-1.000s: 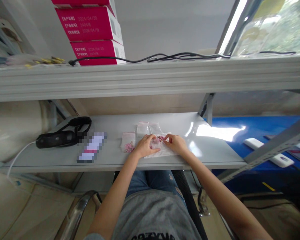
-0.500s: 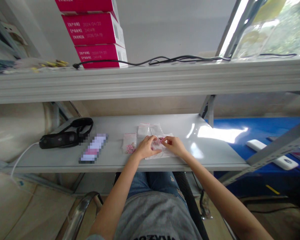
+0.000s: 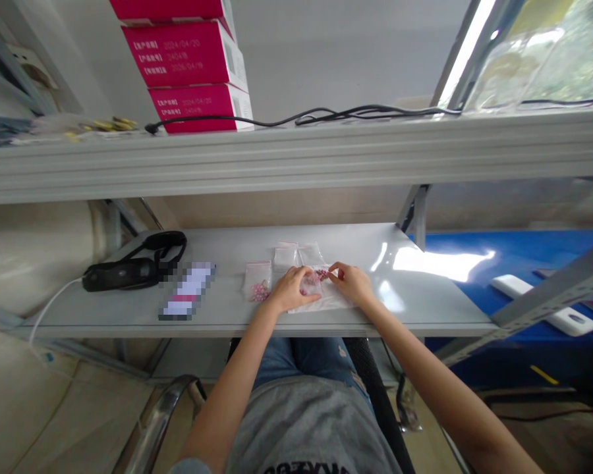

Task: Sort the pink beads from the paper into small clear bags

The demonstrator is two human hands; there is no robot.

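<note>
My left hand (image 3: 289, 289) rests with curled fingers on a clear plastic bag (image 3: 326, 299) that lies on the grey shelf (image 3: 405, 296), pressing it down over some pink beads (image 3: 309, 284). My right hand (image 3: 352, 283) pinches at pink beads (image 3: 322, 272) at the bag's far edge. A small clear bag with pink beads (image 3: 257, 282) lies just left of my left hand. Two empty small bags (image 3: 296, 254) lie behind the hands.
A black headset with strap (image 3: 131, 270) and a white cable sit at the shelf's left, beside a blurred flat object (image 3: 186, 291). Magenta boxes (image 3: 188, 59) and a black cable (image 3: 326, 115) sit on the upper shelf. A blue table (image 3: 514, 257) with white devices lies right.
Both hands stay on the bag; the right hand's fingertips shifted slightly toward the bag's far edge. The view moved a little.
</note>
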